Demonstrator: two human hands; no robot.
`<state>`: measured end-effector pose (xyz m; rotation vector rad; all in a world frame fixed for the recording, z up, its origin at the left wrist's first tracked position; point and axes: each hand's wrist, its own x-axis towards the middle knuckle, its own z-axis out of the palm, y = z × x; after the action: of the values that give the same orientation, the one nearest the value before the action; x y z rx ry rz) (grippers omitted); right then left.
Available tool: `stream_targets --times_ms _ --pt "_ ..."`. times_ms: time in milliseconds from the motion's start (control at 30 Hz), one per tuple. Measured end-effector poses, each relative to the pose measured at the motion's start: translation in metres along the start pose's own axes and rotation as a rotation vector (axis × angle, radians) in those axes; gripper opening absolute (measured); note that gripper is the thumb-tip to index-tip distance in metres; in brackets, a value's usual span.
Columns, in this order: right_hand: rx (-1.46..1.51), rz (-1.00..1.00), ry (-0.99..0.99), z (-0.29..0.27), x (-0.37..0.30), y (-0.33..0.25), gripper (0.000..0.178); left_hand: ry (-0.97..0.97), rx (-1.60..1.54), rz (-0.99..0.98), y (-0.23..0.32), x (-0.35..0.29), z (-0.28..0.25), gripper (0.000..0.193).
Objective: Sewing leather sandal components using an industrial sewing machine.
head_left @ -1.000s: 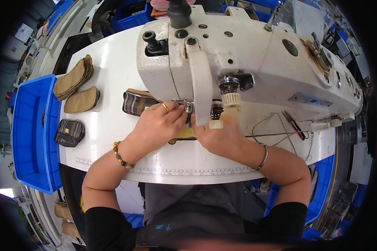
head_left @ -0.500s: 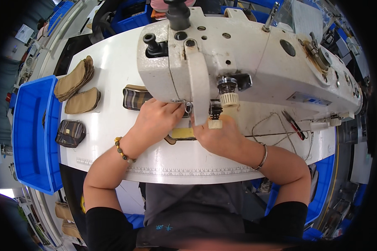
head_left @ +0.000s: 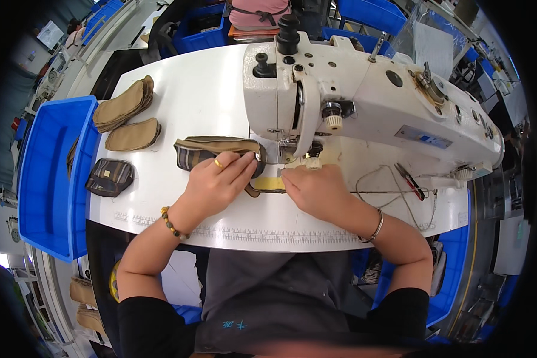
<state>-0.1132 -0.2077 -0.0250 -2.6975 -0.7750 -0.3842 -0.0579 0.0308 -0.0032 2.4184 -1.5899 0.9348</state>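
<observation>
One plaid pouch [head_left: 213, 145] lies on the table [head_left: 179, 113], left of the sewing machine [head_left: 364, 89], long axis running left to right. The nearer left hand [head_left: 218, 184] pinches its right end; whether the right hand [head_left: 319, 191] grips anything, I cannot tell.

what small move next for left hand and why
Perhaps the left hand should ease the dark plaid fabric pouch leftward: it holds the pouch's right end, which lies left of the silver metal presser foot of the white sewing machine.
</observation>
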Motion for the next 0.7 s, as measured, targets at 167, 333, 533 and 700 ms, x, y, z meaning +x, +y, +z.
stream_targets --times_ms 167,333,533,700 --pt "0.8 0.443 -0.193 -0.029 -0.002 -0.019 0.027 0.159 -0.024 0.032 0.034 -0.009 -0.027 0.03" --pt "1.271 0.665 0.038 -0.029 -0.065 -0.036 0.031 0.229 -0.241 0.111 0.096 -0.005 -0.028 0.025" --pt "1.071 0.817 0.523 -0.128 -0.258 -0.012 0.03 0.196 -0.084 -0.102 0.044 -0.034 -0.049 0.026" --pt "0.928 1.081 0.956 -0.177 -0.481 -0.009 0.045 0.034 0.069 -0.829 -0.084 -0.082 -0.047 0.017"
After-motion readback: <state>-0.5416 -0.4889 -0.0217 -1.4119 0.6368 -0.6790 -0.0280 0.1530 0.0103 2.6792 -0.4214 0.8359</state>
